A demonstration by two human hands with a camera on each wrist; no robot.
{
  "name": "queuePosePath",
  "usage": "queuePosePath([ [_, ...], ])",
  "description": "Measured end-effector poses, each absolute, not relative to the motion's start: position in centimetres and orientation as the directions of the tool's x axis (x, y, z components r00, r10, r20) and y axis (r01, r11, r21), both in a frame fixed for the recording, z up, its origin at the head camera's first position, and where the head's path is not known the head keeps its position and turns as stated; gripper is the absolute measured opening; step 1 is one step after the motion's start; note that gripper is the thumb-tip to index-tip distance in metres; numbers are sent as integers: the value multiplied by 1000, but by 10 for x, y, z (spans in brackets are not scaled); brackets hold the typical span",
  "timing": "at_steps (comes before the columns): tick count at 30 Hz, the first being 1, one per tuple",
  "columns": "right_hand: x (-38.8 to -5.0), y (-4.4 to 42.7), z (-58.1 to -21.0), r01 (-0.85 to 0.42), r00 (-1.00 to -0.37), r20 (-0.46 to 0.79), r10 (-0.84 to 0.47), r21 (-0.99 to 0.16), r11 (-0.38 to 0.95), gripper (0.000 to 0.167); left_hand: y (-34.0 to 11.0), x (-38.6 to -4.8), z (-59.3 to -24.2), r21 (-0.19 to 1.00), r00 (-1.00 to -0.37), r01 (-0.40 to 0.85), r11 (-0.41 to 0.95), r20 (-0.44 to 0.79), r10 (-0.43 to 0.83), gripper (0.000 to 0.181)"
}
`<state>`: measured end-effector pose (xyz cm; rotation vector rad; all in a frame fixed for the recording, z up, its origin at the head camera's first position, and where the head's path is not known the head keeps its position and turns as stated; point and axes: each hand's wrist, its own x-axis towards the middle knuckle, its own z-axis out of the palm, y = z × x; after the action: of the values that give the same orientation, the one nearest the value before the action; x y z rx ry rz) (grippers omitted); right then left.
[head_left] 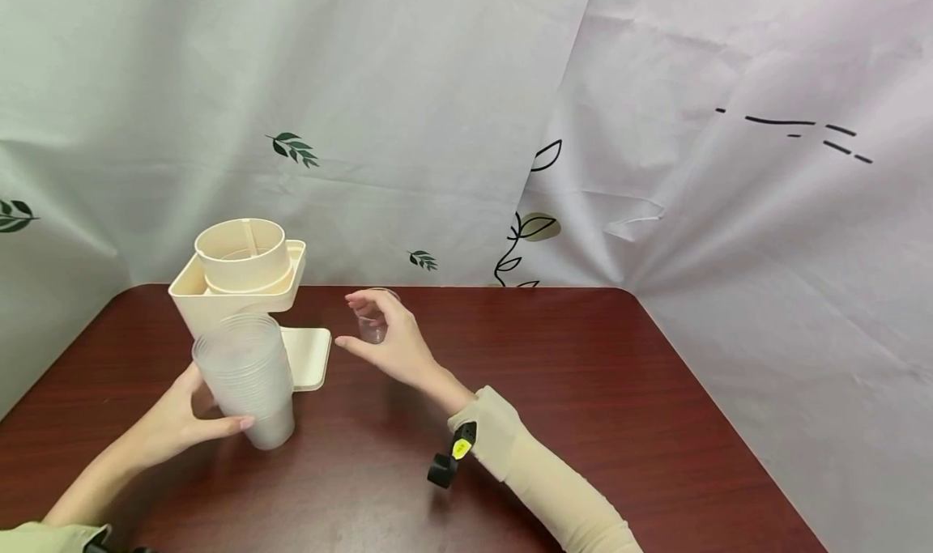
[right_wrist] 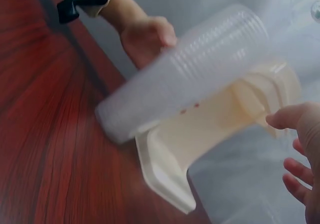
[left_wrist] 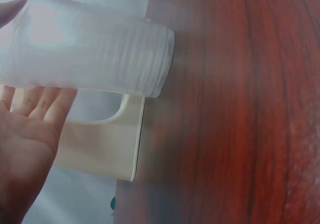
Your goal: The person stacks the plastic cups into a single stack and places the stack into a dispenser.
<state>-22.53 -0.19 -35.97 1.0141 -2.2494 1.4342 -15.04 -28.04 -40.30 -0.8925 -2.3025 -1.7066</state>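
My left hand (head_left: 171, 415) grips a tall stack of clear plastic cups (head_left: 248, 375), its thumb across the near side and its fingers behind. The stack leans slightly, and I cannot tell whether its bottom touches the table. Right behind it stands a cream-coloured plastic cup dispenser (head_left: 236, 304) with a round ring on top. To the right, my right hand (head_left: 394, 346) is held above the table, thumb and fingers spread apart with nothing between them. A single clear cup (head_left: 372, 332) shows just behind that hand, partly hidden by its fingers.
Everything stands on a dark red-brown wooden table (head_left: 583, 423). A pale curtain (head_left: 408, 132) with leaf prints hangs behind the table's far edge and along its sides. The dispenser's flat base (head_left: 309, 359) sticks out to the right of the stack.
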Motion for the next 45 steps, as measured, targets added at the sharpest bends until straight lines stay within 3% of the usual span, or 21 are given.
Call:
queuePosePath([
  [15, -253, 17, -385, -569, -814, 552, -181, -697, 435, 68, -281, -151, -404, 831, -810, 532, 164, 443, 384, 92],
  [25, -266, 14, -398, -371, -929, 328, -174, -840, 397, 85, -281, -150, -402, 836, -820, 521, 174, 433, 373, 91],
  [34, -271, 9, -406, -277, -955, 218, -202, -899, 339, 84, -281, -150, -403, 841, -816, 518, 157, 432, 383, 91],
  [45, -271, 10, -409, -312, -943, 259, -209, -907, 282, 67, -281, -149, -402, 843, -813, 517, 150, 429, 394, 92],
])
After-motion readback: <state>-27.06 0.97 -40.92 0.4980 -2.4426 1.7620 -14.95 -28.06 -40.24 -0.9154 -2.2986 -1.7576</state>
